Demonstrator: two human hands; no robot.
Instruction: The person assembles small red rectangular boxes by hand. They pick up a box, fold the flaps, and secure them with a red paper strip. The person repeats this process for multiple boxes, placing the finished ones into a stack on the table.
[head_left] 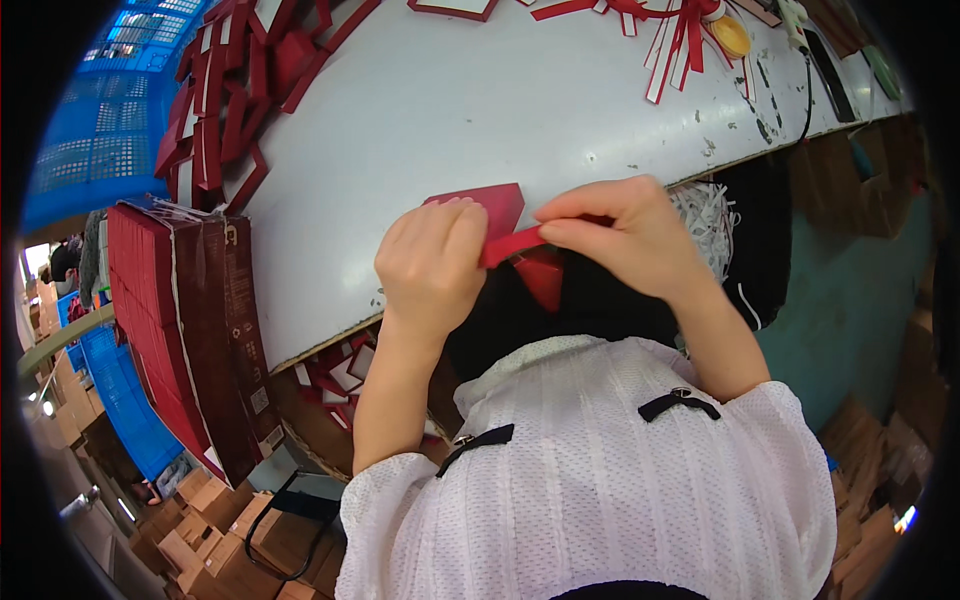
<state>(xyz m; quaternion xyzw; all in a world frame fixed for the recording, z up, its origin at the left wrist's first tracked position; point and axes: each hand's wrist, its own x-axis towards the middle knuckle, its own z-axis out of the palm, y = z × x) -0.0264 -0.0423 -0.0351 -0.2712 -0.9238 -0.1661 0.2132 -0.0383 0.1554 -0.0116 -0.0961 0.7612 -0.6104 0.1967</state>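
Near the table's front edge, my left hand (430, 262) is closed over a dark red, flat-sided piece (505, 203) that looks like a small card box. A brighter red strip (514, 244) runs from under its fingers toward the right. My right hand (625, 235) pinches the strip's other end between thumb and fingertips. Below the strip a pointed red flap or tail (541, 280) hangs down past the table edge. The left fingers hide part of the box, so how the strip joins it cannot be seen.
Red-and-white box pieces (225, 100) are heaped at the table's far left, beside blue plastic crates (100, 140). A carton of red boxes (190, 330) stands at the left. Red ribbons (675, 45), a yellow roll (731, 37) and a cable lie far right. White shredded paper (705, 225) sits right of me.
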